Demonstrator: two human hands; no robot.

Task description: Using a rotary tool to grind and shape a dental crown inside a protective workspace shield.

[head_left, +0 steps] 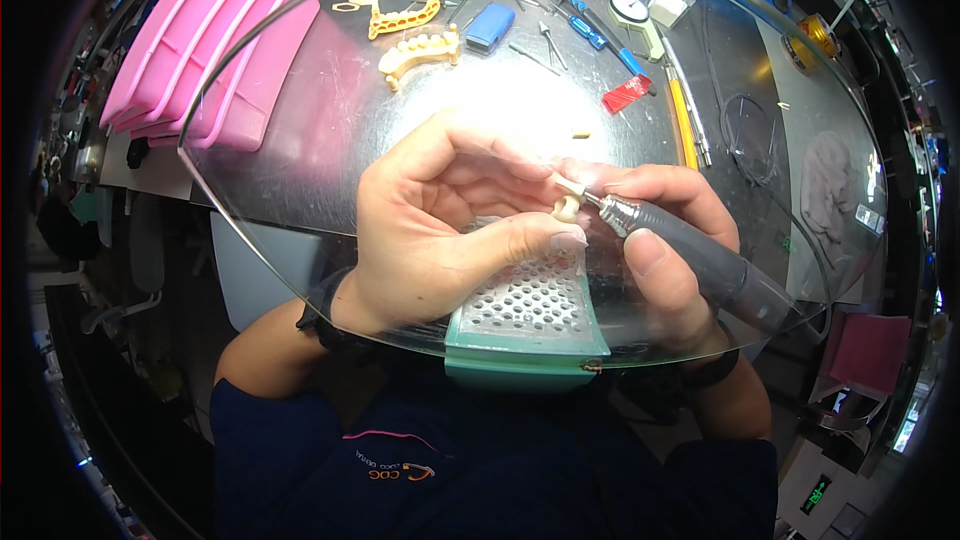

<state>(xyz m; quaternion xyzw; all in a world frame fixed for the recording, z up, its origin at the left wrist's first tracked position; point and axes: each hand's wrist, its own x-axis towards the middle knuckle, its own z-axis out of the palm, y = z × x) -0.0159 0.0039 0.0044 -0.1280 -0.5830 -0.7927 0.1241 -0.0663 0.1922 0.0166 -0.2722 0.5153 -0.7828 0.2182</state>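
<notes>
Pinched between the thumb and fingertips of my left hand [425,205] is a small cream-coloured dental piece [567,206], shaped like a crown with an opening. My right hand [690,230] grips a dark cylindrical rotary handpiece [705,265] with a metal collar. The tip of its thin bur meets the dental piece or lies right beside it; I cannot tell which. Both hands are close together above a green tray with a white perforated grate [525,302]. A clear curved shield [228,202] spans the space around my hands.
Dental models [420,52] and a blue block [490,28] lie on the metal bench, with several burs and tools beyond. A dial gauge [630,10], a yellow pencil [682,118] and red strips [627,94] lie right. Stacked pink trays [205,50] stand left.
</notes>
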